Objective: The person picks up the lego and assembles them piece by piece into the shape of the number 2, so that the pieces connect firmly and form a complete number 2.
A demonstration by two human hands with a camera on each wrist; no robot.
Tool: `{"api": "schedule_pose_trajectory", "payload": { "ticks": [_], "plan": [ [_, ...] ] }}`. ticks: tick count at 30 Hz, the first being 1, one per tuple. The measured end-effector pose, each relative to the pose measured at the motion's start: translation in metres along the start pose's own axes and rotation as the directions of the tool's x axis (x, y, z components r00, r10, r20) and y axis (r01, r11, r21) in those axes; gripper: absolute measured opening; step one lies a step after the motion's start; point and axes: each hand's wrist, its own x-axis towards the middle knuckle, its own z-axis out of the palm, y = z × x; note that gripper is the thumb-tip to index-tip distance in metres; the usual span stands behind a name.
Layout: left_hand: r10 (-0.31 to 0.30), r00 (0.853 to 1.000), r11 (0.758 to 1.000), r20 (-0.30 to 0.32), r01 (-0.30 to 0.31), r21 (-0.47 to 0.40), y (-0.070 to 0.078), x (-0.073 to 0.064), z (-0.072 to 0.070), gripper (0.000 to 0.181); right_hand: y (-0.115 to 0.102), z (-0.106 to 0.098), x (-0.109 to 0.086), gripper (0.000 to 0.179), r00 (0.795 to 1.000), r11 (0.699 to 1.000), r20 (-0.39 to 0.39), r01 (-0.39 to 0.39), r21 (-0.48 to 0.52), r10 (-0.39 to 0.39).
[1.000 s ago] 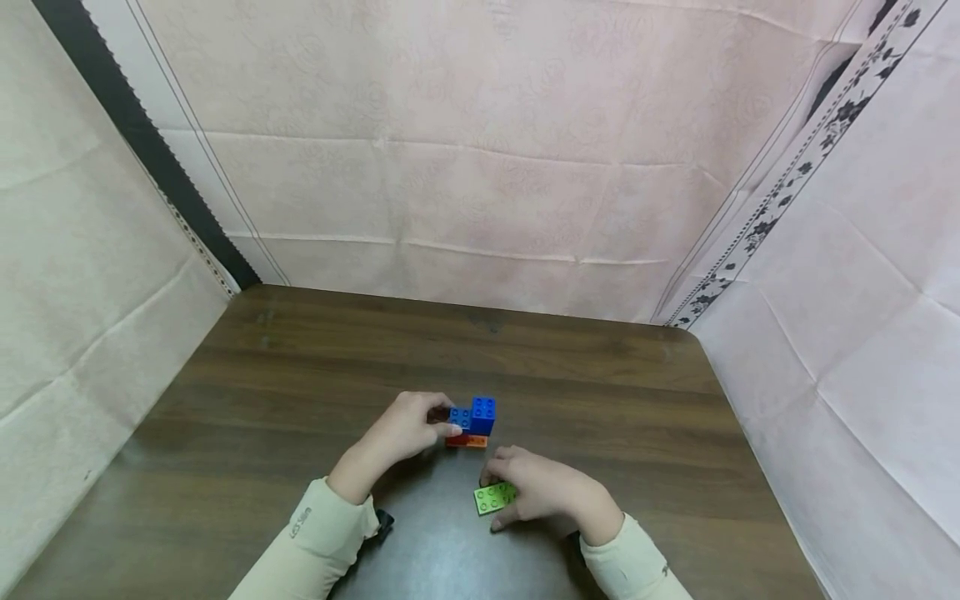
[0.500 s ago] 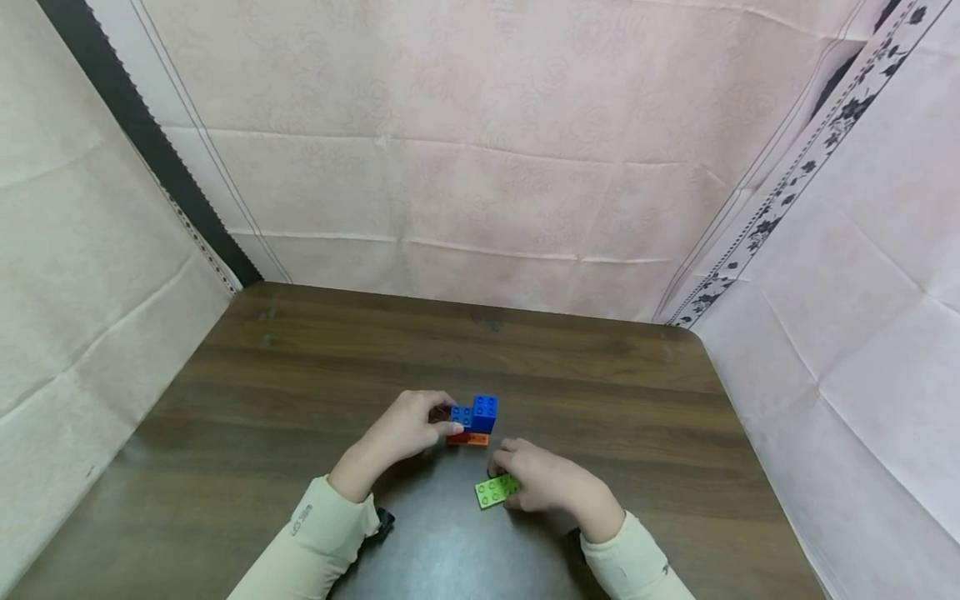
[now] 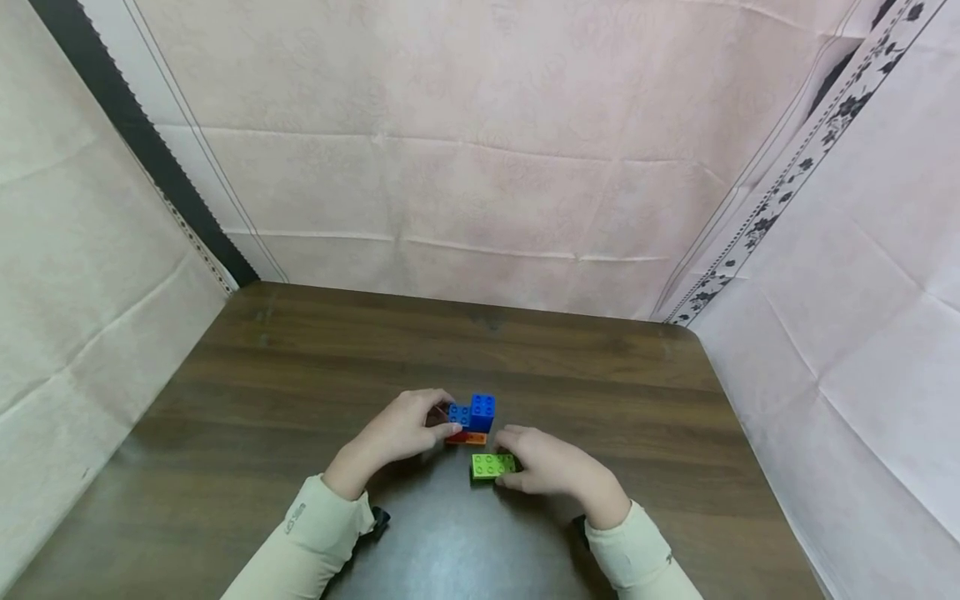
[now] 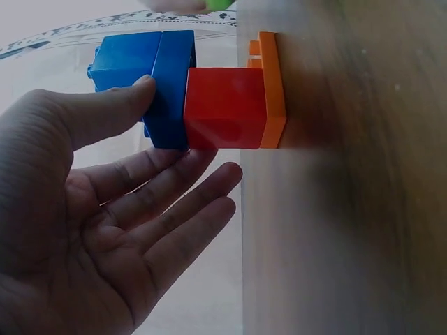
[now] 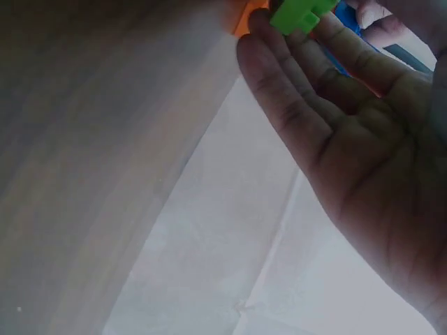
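A stack of toy building bricks stands on the table near its middle. From the bottom it has an orange brick point(image 4: 275, 94), a red brick point(image 4: 225, 108), a wide blue brick point(image 4: 173, 91) and a smaller blue brick point(image 3: 482, 412) at the right on top. My left hand point(image 3: 401, 429) grips the stack from the left, thumb on the wide blue brick's near side and fingers at its far side. Between thumb and fingers, my right hand point(image 3: 555, 464) holds a lime green brick point(image 3: 487, 466), studs up, just in front of the stack. Its right end is hidden by the fingers.
The brown wooden table point(image 3: 337, 342) has its far edge against a pale cloth point(image 3: 465, 192). More cloth hangs along the left and right sides. Both forearms reach in from the front edge in light sleeves point(image 3: 300, 533).
My right hand has moved forward with the green brick, closer to the stack. The brick has turned from slanted to nearly square with the stack. The left hand keeps its grip in place.
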Motion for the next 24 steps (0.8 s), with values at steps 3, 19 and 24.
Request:
{"api": "schedule_pose_trajectory", "payload": {
  "ticks": [3, 19, 24],
  "plan": [
    [0.029, 1.0, 1.0, 0.004, -0.029, -0.005, -0.003, 0.001, 0.0, 0.039, 0.0, -0.004, 0.002, 0.032, 0.999, 1.0, -0.037, 0.022, 0.012, -0.022],
    [0.061, 0.998, 0.998, 0.022, -0.061, -0.016, -0.007, 0.0, -0.002, 0.035, -0.01, -0.027, 0.001, 0.033, 0.971, 0.982, -0.158, 0.187, 0.038, -0.179],
    [0.055, 0.998, 0.998, 0.024, -0.054, -0.037, -0.009, -0.001, -0.001, 0.035, -0.013, -0.036, -0.002, 0.034, 0.956, 0.975, -0.211, 0.216, 0.043, -0.202]
  ]
}}
